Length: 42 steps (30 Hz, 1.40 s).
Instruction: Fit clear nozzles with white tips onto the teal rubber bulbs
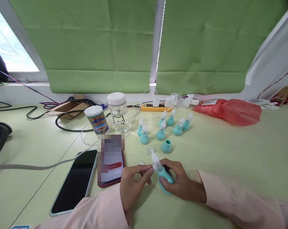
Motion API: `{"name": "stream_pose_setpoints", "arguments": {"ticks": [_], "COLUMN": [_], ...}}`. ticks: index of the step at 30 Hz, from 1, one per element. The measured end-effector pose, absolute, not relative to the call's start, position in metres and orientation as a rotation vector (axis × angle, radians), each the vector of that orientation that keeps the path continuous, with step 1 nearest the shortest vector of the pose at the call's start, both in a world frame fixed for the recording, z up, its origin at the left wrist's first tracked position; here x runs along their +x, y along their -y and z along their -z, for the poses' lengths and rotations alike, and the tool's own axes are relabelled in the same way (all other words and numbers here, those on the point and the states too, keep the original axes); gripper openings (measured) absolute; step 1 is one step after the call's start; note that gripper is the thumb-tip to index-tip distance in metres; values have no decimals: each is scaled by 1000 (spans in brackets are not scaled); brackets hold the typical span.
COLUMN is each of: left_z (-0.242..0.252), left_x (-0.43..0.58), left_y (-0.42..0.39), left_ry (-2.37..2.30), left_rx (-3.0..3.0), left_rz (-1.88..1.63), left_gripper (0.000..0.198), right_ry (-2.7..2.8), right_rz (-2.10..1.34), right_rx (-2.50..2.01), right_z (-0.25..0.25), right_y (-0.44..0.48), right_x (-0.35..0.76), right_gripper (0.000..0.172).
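In my right hand point(178, 181) is a teal nasal aspirator point(165, 176), its bulb wrapped by the fingers and thumb. Its clear tube and frosted tip point(155, 158) point up and tilt a little left. My left hand point(136, 181) is closed in a pinch, thumb and forefinger at the left side of the clear tube; the exact contact point is too small to make out. Just beyond stands a teal bulb point(166, 146) without a tip, its mouth open upward. A small clear piece point(150, 151) lies to its left, and a small white piece point(142, 162) shows behind my left hand.
Several assembled teal aspirators point(161, 135) stand farther back. To the left are two phones point(74, 181), point(113, 170), a patterned tub point(98, 121) and a water bottle point(119, 114). Cables surround a cardboard box point(71, 108). Behind lie an orange power strip point(148, 107) and a red plastic bag point(239, 111).
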<state>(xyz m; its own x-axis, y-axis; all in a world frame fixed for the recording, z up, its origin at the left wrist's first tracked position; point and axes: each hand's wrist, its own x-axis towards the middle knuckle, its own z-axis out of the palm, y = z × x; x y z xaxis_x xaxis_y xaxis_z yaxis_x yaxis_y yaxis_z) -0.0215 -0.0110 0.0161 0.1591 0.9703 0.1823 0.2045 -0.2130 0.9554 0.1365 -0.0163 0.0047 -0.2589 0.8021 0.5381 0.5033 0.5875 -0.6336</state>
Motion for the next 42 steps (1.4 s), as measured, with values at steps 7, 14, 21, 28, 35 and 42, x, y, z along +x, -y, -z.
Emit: {"name": "stream_pose_setpoints", "arguments": {"ticks": [7,14,21,28,35,42], "left_z": [-10,-13,-11,-7,-7,-7], "left_x": [-21,-20,-22,-23,-20,-22], "left_y": [10,13,4,-4,-4,2], "left_ry": [-1123,-1154,-1207,-1253,-1152,-992], "left_rx": [1513,1536,1605,1593,1320,1369], "left_rz": [-1113,-1139,-1192,-1185,-1157,-1149], "left_gripper": [15,12,10,13,17,18], "right_ry": [1990,1982,1894,1926,2060,1977], "right_rz": [-361,-398,-407,-497,-789,-813], "right_rx": [-993,-1042,-1028,-1038,-1092,-1031], "right_z": [-7,-4,3,-2,-5,-5], "right_y": [13,15,10,12,10,10], "right_x": [138,137,144,141,143,148], "right_gripper": [10,12,8,8,6,18]}}
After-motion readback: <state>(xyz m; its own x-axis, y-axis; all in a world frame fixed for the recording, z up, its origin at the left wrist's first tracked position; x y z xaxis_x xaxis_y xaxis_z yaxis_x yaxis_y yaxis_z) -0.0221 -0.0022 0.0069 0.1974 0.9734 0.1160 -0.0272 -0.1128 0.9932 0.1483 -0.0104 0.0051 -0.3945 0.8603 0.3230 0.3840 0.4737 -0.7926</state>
